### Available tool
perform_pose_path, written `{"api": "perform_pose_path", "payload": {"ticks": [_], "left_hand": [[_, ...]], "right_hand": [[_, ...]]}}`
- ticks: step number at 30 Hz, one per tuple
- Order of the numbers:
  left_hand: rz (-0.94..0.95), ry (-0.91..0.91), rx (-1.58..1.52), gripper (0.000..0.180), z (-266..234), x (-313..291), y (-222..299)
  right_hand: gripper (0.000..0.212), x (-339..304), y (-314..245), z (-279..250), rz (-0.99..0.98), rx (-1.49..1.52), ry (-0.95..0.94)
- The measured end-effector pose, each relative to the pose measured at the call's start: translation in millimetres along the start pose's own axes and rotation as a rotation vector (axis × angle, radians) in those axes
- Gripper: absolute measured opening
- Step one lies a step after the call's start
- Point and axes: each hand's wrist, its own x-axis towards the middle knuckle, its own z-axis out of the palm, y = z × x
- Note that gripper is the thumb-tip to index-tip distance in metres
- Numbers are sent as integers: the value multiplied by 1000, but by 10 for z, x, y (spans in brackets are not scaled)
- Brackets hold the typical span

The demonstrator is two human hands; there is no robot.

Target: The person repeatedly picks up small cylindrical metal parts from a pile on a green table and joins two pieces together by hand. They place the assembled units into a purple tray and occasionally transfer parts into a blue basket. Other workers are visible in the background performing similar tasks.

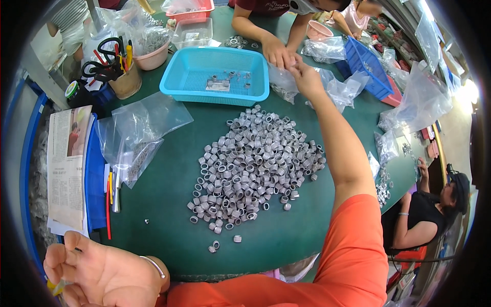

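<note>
Hundreds of rings [253, 163] lie loose on the table [153, 215], few parts [232, 75] in the basket [215, 97], so most appears left; your left hand [99, 271] is loosely curled, empty, your right hand [309, 80] by a co-worker's hand [276, 52] and bag [282, 79], closure and hold indiscernible.

Ring pile [255, 169] mid tabletop [163, 220]. Rel. to pile: basket [215, 98] just behind @ 11-12 o'clock, tool cup [127, 84] @ 10, plastic bag [140, 120] 9-10, newspaper [66, 197] approx 9, crate [377, 86] 1-2.
</note>
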Motion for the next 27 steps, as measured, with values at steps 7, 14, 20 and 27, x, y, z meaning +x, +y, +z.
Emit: {"api": "perform_pose_path", "payload": {"ticks": [7, 14, 20, 27], "left_hand": [[-38, -54, -10, 31, -39, 15, -5], [-44, -81, 16, 30, -8, 30, 4], [-44, -98, 38, 30, -69, 56, -3], [-153, 167, -51, 27, 99, -124, -92]], "right_hand": [[19, -493, -91, 123, -50, -421, -392], [21, -45, 89, 68, 102, -181, -17], [23, 26, 149, 258, 21, -398, -35], [21, -153, -6, 5, 588, 996, 76]]}}
